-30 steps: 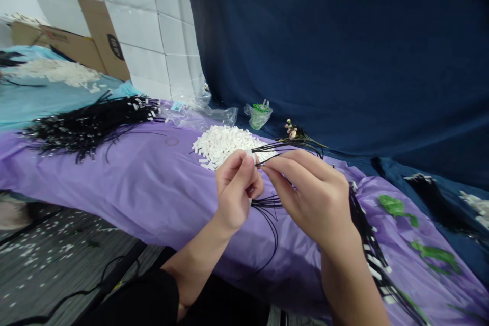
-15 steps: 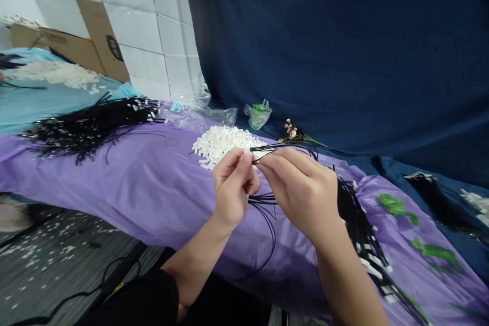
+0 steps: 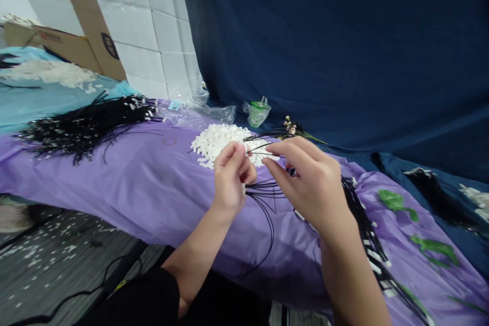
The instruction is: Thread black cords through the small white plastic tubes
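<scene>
My left hand (image 3: 231,178) is closed on a bunch of thin black cords (image 3: 263,188), whose loose ends fan out to the right. A small white piece shows at its fingertips, in front of a heap of white pieces (image 3: 216,140) on the purple cloth (image 3: 171,183). My right hand (image 3: 311,178) is just to the right, thumb and forefinger a little apart. Thin cords run between the two hands; whether the right fingers touch one is hard to tell. Under and beyond my right wrist lies a bundle of black cords with white tags (image 3: 369,239).
A large pile of black cords (image 3: 84,125) lies at the left. Behind the heap are clear plastic bags (image 3: 206,112), a green item in a plastic wrap (image 3: 257,112) and small flowers (image 3: 290,125). Cardboard boxes (image 3: 87,35) and a dark blue curtain (image 3: 324,51) stand behind.
My right hand has moved slightly right, away from my left hand, and its thumb and forefinger have parted. The cords between the hands have spread. The view has shifted slightly.
</scene>
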Demonstrator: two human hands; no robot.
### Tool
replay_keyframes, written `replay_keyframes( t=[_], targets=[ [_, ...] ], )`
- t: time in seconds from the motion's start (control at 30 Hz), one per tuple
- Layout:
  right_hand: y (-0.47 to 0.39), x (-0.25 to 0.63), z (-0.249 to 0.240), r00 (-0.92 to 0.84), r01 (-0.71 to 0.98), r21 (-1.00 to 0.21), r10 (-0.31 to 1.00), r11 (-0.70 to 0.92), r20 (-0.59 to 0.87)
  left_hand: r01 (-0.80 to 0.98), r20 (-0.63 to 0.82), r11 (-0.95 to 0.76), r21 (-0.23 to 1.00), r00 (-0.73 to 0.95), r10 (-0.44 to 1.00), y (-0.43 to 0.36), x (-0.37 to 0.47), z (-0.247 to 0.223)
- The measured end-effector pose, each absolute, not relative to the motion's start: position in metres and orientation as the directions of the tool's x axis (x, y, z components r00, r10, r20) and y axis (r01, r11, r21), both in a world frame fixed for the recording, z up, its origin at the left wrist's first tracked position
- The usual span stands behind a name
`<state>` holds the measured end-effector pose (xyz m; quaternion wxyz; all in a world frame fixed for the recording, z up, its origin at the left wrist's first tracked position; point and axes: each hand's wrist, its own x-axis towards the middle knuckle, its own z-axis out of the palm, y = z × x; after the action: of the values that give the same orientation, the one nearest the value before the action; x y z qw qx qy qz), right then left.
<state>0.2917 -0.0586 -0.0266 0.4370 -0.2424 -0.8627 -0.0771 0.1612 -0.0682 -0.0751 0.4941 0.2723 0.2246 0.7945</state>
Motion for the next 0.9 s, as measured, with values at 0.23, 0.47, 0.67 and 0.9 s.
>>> replay_keyframes(
  t=[0.23, 0.47, 0.67, 0.9],
  targets=[
    [-0.070, 0.311, -0.013, -0.515, 0.503, -0.209, 0.485, 0.838, 0.707, -0.759, -0.053, -0.297, 0.579, -0.398, 0.916, -0.056, 0.144, -0.071],
    [-0.067, 0.293, -0.022, -0.717, 0.581, -0.312, 0.654, 0.752, 0.240, -0.787, -0.048, -0.342, 0.513, -0.425, 0.904, -0.056, 0.142, -0.070],
    [-0.067, 0.281, -0.030, -0.717, 0.595, -0.297, 0.660, 0.747, 0.224, -0.786, -0.049, -0.362, 0.501, -0.443, 0.895, -0.058, 0.139, -0.070],
    [-0.065, 0.273, -0.038, -0.639, 0.629, -0.348, 0.717, 0.696, 0.280, -0.747, 0.027, -0.426, 0.511, -0.481, 0.876, -0.059, 0.142, -0.072]
  ],
)
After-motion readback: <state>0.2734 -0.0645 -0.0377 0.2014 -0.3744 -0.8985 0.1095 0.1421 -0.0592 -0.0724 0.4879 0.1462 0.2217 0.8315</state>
